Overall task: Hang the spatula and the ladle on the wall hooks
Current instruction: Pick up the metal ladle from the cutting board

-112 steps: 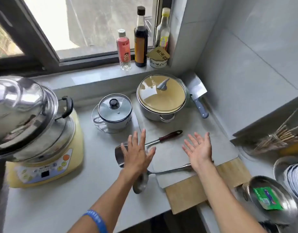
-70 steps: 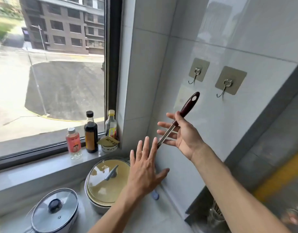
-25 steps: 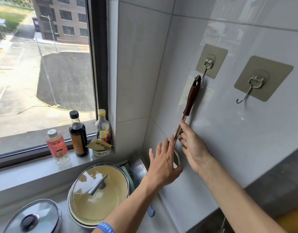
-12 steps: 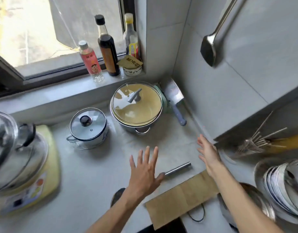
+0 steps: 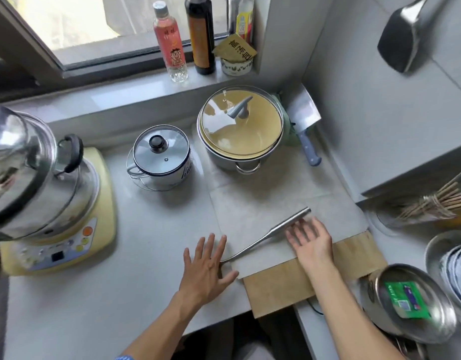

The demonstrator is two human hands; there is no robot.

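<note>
Lower centre of the head view: right hand point(image 5: 311, 241), fingers spread, reaches the long steel ladle point(image 5: 272, 233) handle, likely to lift it; left hand point(image 5: 204, 267), fingers splayed, covers its bowl. Upper right: steel spatula point(image 5: 399, 41) hangs on the wall. Lower right, steel bowl point(image 5: 375, 305) holds a green packet point(image 5: 407, 300).

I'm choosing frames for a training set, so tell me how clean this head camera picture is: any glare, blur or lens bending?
Head view: daylight from the window glares off the domed steel cooker lid and the glass lid of the large steel pot; the right hand and the hanging steel spatula blade are slightly motion-blurred; the wide-angle lens bends the grey stone counter edges; the steel ladle handle stays readable.
</note>
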